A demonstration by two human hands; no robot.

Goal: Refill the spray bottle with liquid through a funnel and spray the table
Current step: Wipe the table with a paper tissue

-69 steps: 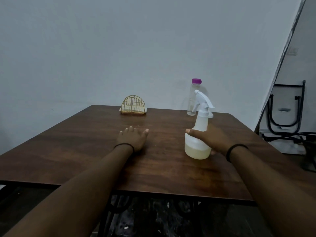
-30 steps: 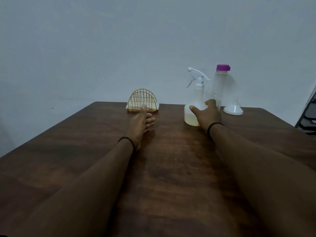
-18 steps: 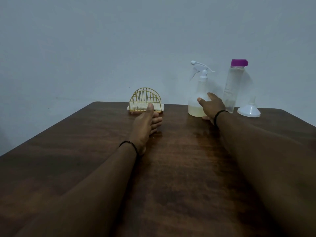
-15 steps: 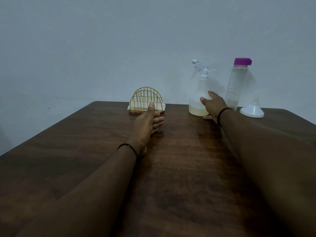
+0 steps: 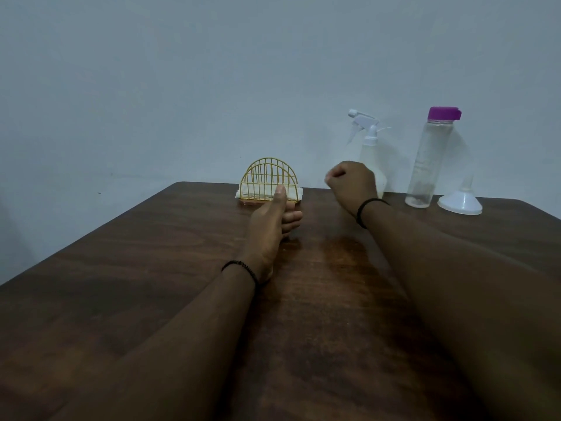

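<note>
The right hand hides the spray bottle's lower body.

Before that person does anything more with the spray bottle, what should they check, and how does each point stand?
1. Spray bottle upright at the table's far edge: ok.
2. Spray head screwed on: cannot tell.
3. Right hand free: ok, curled, holding nothing.
4. Left hand free: ok, resting on edge.
5. Funnel at hand: ok, mouth down beside the clear bottle.
6. Clear bottle capped: ok, purple cap on.
</note>
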